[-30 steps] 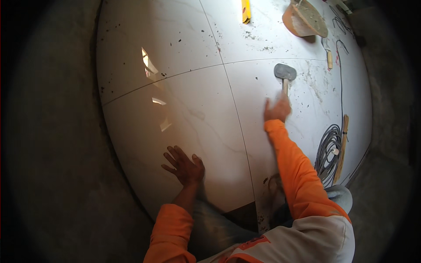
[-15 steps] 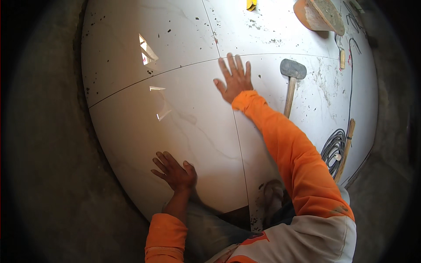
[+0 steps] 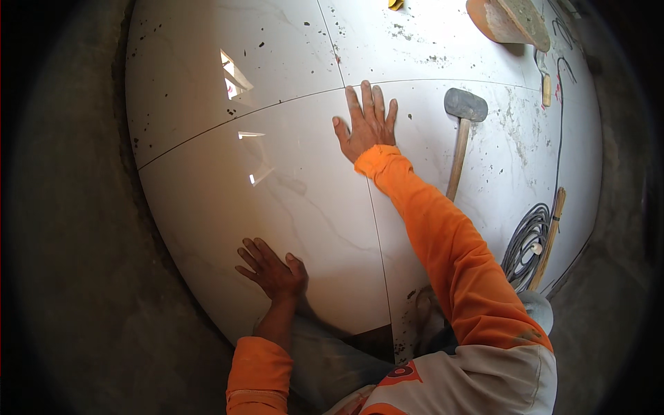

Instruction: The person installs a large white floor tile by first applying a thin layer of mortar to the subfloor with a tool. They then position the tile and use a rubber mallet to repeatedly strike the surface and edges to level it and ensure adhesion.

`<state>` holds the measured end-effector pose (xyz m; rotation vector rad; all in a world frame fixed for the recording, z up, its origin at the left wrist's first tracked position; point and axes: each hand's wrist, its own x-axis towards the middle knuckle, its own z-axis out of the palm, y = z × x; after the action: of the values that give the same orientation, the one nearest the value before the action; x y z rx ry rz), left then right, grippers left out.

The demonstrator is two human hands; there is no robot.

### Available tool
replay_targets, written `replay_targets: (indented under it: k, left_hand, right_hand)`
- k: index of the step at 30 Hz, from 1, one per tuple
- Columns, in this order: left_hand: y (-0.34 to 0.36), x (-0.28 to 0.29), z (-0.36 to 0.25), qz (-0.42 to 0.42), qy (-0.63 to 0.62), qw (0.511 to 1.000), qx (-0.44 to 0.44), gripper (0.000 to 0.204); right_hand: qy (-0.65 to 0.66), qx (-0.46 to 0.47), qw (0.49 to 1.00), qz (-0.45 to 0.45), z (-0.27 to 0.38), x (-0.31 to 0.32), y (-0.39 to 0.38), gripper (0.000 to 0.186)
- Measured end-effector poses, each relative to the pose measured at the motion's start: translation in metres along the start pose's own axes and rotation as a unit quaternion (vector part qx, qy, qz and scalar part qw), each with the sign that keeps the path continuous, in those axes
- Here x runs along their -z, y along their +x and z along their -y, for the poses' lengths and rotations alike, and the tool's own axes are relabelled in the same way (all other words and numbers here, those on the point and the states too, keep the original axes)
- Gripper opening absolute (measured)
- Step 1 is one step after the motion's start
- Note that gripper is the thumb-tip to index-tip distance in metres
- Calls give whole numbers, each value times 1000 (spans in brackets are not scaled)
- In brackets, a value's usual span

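My left hand [image 3: 275,272] lies with fingers spread on a glossy white marble-patterned tile [image 3: 207,200] in the lower middle. My right hand [image 3: 366,124], also open and flat, rests just below the crossing of the thin tile seams, its fingertips close to the horizontal seam. To its right a grey-headed rubber mallet [image 3: 465,105] with a wooden handle lies on the adjoining tile, nothing gripping it.
An orange bucket-like container [image 3: 487,21] with grey residue, a yellow tool [image 3: 395,4] and a wooden-handled trowel [image 3: 546,90] sit farther off. Right lie coiled grey cable [image 3: 522,245] and a straw bundle [image 3: 553,221]. A dark concrete border [image 3: 83,207] runs left. Debris specks the tiles.
My right hand has left the mallet and moved up and left, now spread flat beside the seam. My left hand has shifted slightly left. The view has shifted a little.
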<state>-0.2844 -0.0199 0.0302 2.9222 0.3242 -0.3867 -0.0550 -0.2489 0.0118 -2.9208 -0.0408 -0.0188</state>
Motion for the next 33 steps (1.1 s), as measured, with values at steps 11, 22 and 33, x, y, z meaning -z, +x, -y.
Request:
replay_targets:
  k: [11, 22, 33]
  left_hand:
    - [1, 0, 1, -9, 2, 1000, -5, 79]
    - [0, -1, 4, -6, 1, 1000, -5, 81]
    - [1, 2, 2, 8, 1, 1000, 4, 83]
  right_hand:
    - [-5, 7, 1000, -25, -7, -5, 12, 62]
    - [-15, 50, 998, -38, -10, -8, 10, 61]
    - [-31, 47, 998, -23, 2, -12, 7, 65]
